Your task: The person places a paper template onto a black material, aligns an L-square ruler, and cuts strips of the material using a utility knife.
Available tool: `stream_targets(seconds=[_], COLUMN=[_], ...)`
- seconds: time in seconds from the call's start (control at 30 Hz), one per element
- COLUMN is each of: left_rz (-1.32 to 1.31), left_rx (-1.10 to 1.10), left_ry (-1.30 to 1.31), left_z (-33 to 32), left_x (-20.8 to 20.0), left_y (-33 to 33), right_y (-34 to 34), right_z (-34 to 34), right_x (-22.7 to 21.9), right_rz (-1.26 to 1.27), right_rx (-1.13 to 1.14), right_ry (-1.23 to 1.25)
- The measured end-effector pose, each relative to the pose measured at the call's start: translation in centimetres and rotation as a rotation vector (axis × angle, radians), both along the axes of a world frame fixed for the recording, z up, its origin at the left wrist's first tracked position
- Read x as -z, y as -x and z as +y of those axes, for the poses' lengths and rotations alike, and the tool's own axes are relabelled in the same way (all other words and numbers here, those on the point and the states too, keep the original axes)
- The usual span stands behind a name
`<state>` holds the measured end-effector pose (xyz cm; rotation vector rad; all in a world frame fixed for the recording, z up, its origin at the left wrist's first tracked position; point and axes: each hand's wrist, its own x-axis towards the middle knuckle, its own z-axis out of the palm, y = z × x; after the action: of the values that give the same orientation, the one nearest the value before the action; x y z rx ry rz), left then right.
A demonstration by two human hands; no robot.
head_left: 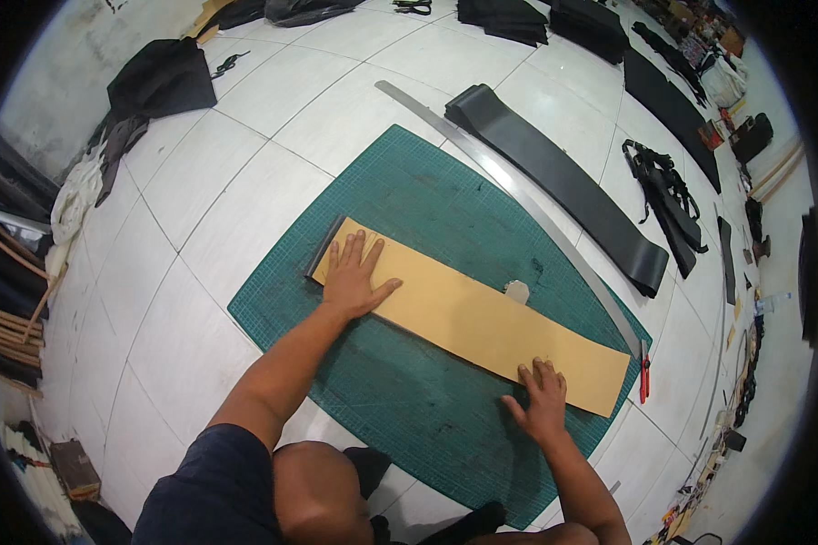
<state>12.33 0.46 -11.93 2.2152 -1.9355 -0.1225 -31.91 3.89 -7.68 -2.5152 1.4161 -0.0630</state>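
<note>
1. black cloth (pixel 162 80) lies heaped on the tiled floor (pixel 211 168), left of the green mat (pixel 409 186);
2. a dark strip (pixel 324 249) shows on the mat's left half, at one end of the tan panel (pixel 463 313), which lies slantwise across the mat's middle;
3. the left hand (pixel 351 283) is pressed flat on the panel over the mat's left half, fingers spread;
4. a small pale piece (pixel 516 292) sits on the mat, just beside the panel;
5. the right hand (pixel 543 400), well apart from the left, rests open fingers on the panel, thumb out over the mat;
6. a metal ruler (pixel 529 206) runs along the mat's far right edge; a dark band (pixel 554 173) lies beyond, off the mat;
7. a red-handled tool (pixel 644 374) lies at the mat's right corner.
</note>
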Motion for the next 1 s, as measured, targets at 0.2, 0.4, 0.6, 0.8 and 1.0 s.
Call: stream_targets(seconds=[0.2,0.4,0.6,0.8,1.0], left_rz=[0.142,-0.068,-0.045,-0.052,-0.060], left_rx=[0.046,0.035,0.031,0.022,0.016], left_ry=[0.089,0.120,0.099,0.084,0.085], left_z=[0.3,0.4,0.3,0.4,0.4], left_x=[0.9,0.6,0.3,0.5,0.3], left_y=[-2.2,-1.7,-2.0,-2.3,-2.0], right_y=[0.0,0.2,0.2,0.0,0.0], right_z=[0.0,0.0,0.3,0.5,0.5], right_x=[-0.3,0.3,0.5,0.3,-0.3], right_rz=[-0.002,-0.011,0.000,0.015,0.010], right_rx=[0.010,0.005,-0.014,-0.022,-0.024], right_ry=[-0.032,-0.006,0.014,0.013,0.009])
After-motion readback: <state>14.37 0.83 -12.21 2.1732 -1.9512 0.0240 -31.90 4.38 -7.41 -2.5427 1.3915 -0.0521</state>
